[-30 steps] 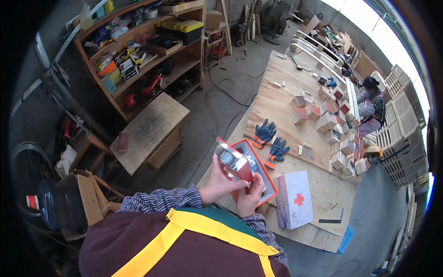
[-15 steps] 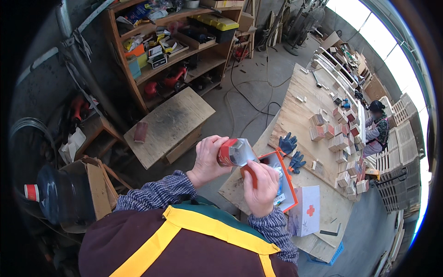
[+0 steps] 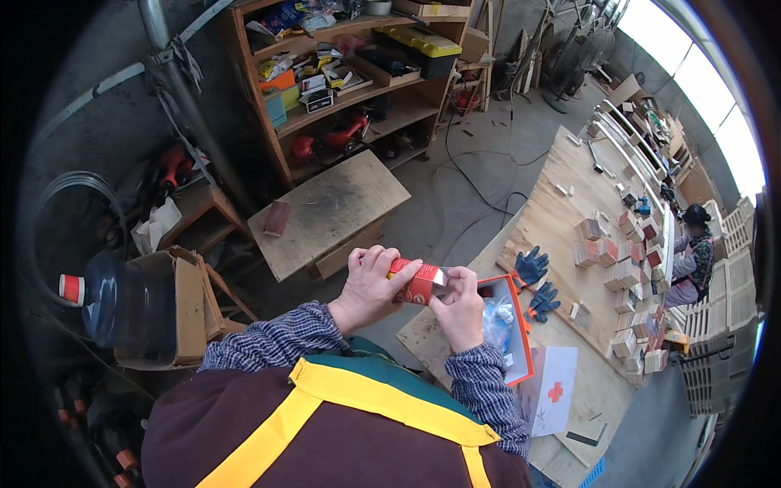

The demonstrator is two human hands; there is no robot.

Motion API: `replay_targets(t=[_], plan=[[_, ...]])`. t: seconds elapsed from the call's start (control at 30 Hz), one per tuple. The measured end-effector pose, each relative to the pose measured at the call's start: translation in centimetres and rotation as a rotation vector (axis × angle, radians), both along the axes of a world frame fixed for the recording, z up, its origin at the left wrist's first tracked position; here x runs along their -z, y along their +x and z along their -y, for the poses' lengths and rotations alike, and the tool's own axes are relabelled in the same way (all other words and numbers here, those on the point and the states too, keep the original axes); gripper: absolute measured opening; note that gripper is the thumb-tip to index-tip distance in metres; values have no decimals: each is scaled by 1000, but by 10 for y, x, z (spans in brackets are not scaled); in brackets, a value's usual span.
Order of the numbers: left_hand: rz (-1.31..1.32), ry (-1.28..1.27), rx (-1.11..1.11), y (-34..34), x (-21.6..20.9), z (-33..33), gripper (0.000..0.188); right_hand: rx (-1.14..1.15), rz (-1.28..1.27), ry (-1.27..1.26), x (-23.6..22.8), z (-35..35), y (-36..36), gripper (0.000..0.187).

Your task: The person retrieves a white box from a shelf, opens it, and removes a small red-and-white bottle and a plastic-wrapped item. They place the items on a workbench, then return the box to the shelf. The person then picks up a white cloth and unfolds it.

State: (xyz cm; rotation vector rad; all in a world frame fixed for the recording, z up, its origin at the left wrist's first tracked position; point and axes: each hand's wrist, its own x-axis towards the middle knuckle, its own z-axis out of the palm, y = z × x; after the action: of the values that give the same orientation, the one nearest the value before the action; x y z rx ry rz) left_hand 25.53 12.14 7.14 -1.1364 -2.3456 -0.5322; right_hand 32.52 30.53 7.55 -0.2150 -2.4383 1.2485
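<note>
My left hand (image 3: 366, 286) wraps around a small red carton (image 3: 415, 286) in front of my body. The carton lies nearly level, with a pale, shiny part at its right end. My right hand (image 3: 460, 311) pinches that end, its fingers and thumb closed against it. Just right of my right hand sits an orange-rimmed box (image 3: 523, 362) with plastic-wrapped items (image 3: 498, 319) inside. A white panel with a red cross (image 3: 567, 368) is beside the box. The carton's inside is mostly hidden by my fingers.
Dark blue work gloves (image 3: 532, 265) and several wooden blocks (image 3: 622, 275) lie on the plywood table (image 3: 533, 224). A low bench (image 3: 342, 207) and a wooden shelf (image 3: 281, 159) stand ahead. A large water bottle (image 3: 122, 301) is at left. Another person (image 3: 691, 260) works across the table.
The carton has turned in my left hand; its open end, visible before, is now mostly covered by my right hand. My right hand has shifted slightly. The whole view has swung a little left.
</note>
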Motion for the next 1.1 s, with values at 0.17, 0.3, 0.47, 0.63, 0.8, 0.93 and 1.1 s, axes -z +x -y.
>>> replay_targets(t=[0.17, 0.3, 0.47, 0.63, 0.8, 0.93, 1.1], plan=[[29, -49, -46, 4, -14, -1, 89, -6, -142, -233, 6, -11, 13, 56], [46, 9, -96, -2, -23, 4, 93, -38, -167, -343, -9, -33, 15, 54], [2, 25, -103, -5, -34, 4, 92, -194, -227, -169, -33, -51, 12, 45], [-185, 63, -115, -19, -59, 6, 93, -288, -285, -480, -63, -38, 13, 41], [-274, 226, -147, -41, -87, 14, 86, -346, -683, 34, -100, -48, 9, 44], [-391, 299, -201, -51, -104, 20, 96, -406, -843, 87, -121, -54, 11, 47], [-301, 343, -226, -64, -101, 28, 100, -439, -947, 335, -132, -52, 9, 49]])
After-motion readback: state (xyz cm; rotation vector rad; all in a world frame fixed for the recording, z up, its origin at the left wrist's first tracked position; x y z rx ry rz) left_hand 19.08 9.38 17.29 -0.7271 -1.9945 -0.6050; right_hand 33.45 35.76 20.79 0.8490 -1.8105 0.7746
